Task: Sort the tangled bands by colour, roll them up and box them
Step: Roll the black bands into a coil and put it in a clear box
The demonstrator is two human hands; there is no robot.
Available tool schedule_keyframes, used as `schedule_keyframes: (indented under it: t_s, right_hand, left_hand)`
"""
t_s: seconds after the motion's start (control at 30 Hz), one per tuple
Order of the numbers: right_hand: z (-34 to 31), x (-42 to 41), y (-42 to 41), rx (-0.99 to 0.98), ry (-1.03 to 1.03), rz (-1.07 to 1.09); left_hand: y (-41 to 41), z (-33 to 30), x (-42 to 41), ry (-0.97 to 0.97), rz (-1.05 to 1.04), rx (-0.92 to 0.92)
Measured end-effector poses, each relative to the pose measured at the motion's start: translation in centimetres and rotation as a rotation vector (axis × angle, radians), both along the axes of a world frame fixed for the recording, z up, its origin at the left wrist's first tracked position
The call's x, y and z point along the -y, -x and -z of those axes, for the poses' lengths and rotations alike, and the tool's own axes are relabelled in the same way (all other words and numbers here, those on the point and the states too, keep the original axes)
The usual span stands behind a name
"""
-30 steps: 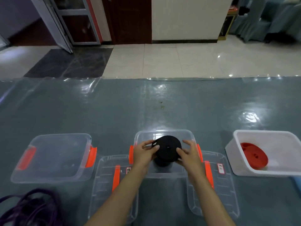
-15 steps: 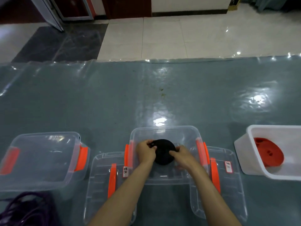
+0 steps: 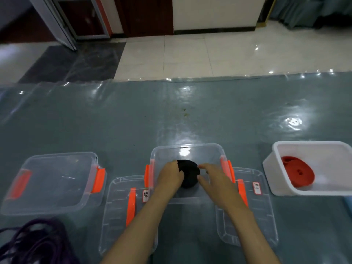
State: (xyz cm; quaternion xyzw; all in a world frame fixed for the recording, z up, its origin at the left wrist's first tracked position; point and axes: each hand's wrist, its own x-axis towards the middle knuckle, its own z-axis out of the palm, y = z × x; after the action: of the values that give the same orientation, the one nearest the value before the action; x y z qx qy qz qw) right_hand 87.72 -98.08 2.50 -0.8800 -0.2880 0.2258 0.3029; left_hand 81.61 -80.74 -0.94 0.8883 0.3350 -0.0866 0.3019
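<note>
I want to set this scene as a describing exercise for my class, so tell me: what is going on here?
A person is setting a rolled black band into the middle clear box. The left hand grips the roll's side; the right hand has its fingers spread beside it. A rolled red band already lies in the white tub on the right. The left clear box looks empty, two lids lie flat near the person, and tangled purple bands wait at the lower left.
</note>
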Motion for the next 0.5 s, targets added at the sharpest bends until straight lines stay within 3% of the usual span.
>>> schedule_keyframes:
  t_s: [0.17, 0.3, 0.5]
  right_hand:
    - [-3.3, 5.2, 5.4, 0.262, -0.025, -0.043]
    - [-3.4, 8.7, 9.2, 0.332, 0.059, -0.065]
    - [-2.8, 11.8, 13.3, 0.378, 0.125, -0.094]
  left_hand:
    - [6.3, -5.6, 2.4, -0.262, 0.334, 0.097]
    - [13.3, -6.9, 4.7, -0.342, 0.275, 0.199]
    - [21.2, -5.6, 7.3, -0.357, 0.296, 0.075]
